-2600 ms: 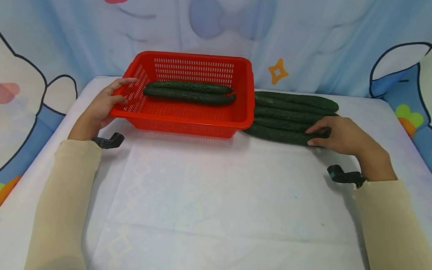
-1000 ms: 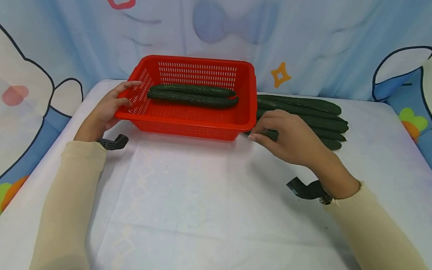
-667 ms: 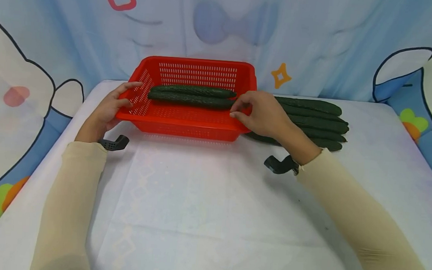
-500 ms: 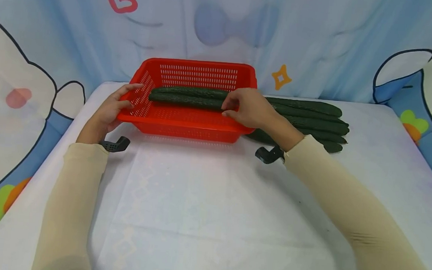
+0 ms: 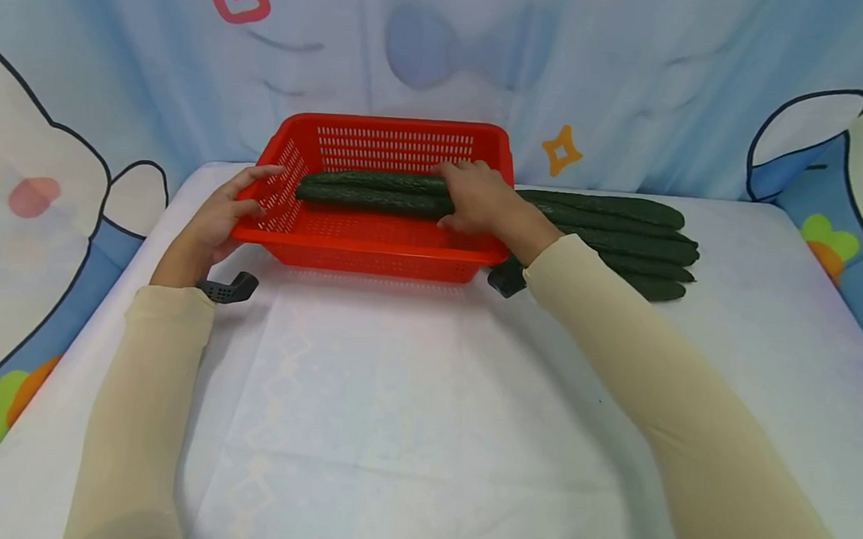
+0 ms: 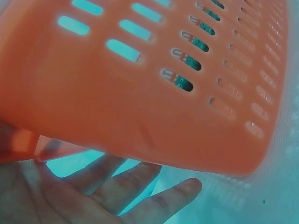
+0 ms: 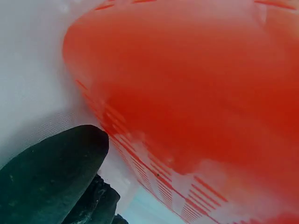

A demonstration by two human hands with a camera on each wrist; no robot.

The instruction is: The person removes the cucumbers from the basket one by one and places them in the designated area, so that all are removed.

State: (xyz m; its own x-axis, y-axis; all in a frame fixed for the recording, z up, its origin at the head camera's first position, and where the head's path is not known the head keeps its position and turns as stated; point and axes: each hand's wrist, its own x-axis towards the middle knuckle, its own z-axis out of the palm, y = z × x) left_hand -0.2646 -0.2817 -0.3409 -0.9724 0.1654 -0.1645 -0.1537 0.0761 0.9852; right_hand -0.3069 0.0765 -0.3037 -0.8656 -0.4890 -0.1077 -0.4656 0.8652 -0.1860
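Note:
A red plastic basket (image 5: 372,263) with slotted walls stands at the back of the table. My left hand (image 5: 213,217) holds its left rim, with fingers reaching over the edge; in the left wrist view several fingers (image 6: 159,200) show beside the basket wall (image 6: 131,107). Inside the basket two dark green cucumbers (image 5: 372,198) lie side by side. My right hand (image 5: 479,199) reaches over the basket's right wall and grips their right ends, thumb on the near side and fingers on the far side. The right wrist view has the basket wall (image 7: 163,93), with the hand hidden.
Several more cucumbers (image 5: 628,246) lie in a row on the white tablecloth, against the basket's right side. In the right wrist view a cucumber tip (image 7: 70,163) is close to the basket. A blue patterned curtain (image 5: 610,81) hangs behind the table.
My right hand has moved left from the row of cucumbers on the table, over the basket's right rim, and onto the cucumbers inside. My left hand keeps its hold on the basket.

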